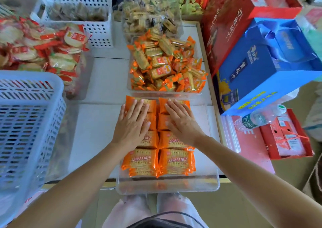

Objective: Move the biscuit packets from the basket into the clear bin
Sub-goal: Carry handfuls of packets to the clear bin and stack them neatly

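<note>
Now both hands, left hand point(133, 123) and right hand point(181, 121), are lying flat with straight fingers, pressing the biscuit packets point(176, 159) into rows inside the clear bin point(167, 186); seemingly tidying, next reaching to the basket point(29, 123).

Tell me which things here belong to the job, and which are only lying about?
For the job: packets, clear bin, near basket, left hand and right hand, both flat on the packets.

Lying about: rice crackers, far basket, blue box, red box, bottle.
</note>
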### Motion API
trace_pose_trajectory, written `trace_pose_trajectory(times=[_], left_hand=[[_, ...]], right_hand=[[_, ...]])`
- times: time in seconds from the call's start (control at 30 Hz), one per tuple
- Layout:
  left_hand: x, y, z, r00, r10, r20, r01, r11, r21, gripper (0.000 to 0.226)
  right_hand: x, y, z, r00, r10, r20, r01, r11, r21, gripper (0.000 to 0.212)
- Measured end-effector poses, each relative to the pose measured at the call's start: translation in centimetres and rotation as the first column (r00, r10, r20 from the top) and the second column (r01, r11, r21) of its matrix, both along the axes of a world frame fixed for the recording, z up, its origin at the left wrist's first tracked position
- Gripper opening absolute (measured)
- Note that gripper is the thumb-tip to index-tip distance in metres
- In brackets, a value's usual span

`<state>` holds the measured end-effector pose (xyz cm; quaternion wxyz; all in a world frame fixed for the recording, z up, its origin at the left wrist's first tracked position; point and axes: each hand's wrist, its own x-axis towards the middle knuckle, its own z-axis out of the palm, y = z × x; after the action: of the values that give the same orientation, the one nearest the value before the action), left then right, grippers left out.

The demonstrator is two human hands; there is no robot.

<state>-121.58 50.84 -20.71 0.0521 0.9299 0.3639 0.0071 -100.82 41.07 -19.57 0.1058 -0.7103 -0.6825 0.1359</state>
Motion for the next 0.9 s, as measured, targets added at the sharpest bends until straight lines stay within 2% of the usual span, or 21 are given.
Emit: trace_pose_trajectory(times=[0.13, 0.23, 0.3, 0.37, 0.47, 0.53, 0.67, 0.8, 0.9], left_hand=[[0.1, 0.1, 0.1, 0.999, -0.026, 0.031, 0.026, 1.0, 0.011, 0.066], [1.0, 0.2, 0.6, 0.997, -0.046, 0.065, 0.045, 0.999, 0.018, 0.065], [1.6, 0.1, 0.5, 0.996, -0.05, 0.079, 0.049, 0.999, 0.013, 0.064], [1.7, 0.0, 0.1, 0.996, -0.043, 0.078, 0.043, 0.999, -0.005, 0.064], [1.3, -0.2, -0.6, 0.995, -0.033, 0.09, 0.036, 0.999, -0.031, 0.064], [1.2, -0.1, -0.7, 0.994, -0.034, 0.1, 0.037, 0.999, -0.033, 0.064], [1.2, -0.1, -0.7, 0.993, -0.033, 0.112, 0.037, 0.999, -0.032, 0.063], [1.1, -0.1, -0.7, 0.994, -0.041, 0.105, 0.041, 0.999, -0.006, 0.063], [1.0, -0.1, -0.9, 0.994, -0.044, 0.103, 0.044, 0.999, 0.002, 0.064]], right_hand=[[0.5, -0.4, 0.4, 0.995, -0.002, -0.104, 0.008, 0.998, 0.055, 0.065], [0.5, -0.7, 0.8, 0.952, -0.177, -0.249, 0.209, 0.972, 0.109, 0.061], [0.2, -1.2, 0.8, 0.853, -0.339, -0.396, 0.388, 0.92, 0.047, 0.061], [-0.3, -1.7, 0.9, 0.738, -0.45, -0.503, 0.489, 0.87, -0.061, 0.066], [-1.1, -1.4, 1.0, 0.599, -0.499, -0.627, 0.52, 0.837, -0.169, 0.07], [-1.6, -0.8, 0.8, 0.56, -0.508, -0.654, 0.516, 0.832, -0.203, 0.073], [-2.3, -0.5, 0.5, 0.62, -0.498, -0.606, 0.486, 0.85, -0.201, 0.073], [-1.8, -1.1, 0.3, 0.758, -0.457, -0.465, 0.466, 0.879, -0.104, 0.072], [-2.0, -1.1, -0.4, 0.781, -0.423, -0.46, 0.425, 0.899, -0.106, 0.072]])
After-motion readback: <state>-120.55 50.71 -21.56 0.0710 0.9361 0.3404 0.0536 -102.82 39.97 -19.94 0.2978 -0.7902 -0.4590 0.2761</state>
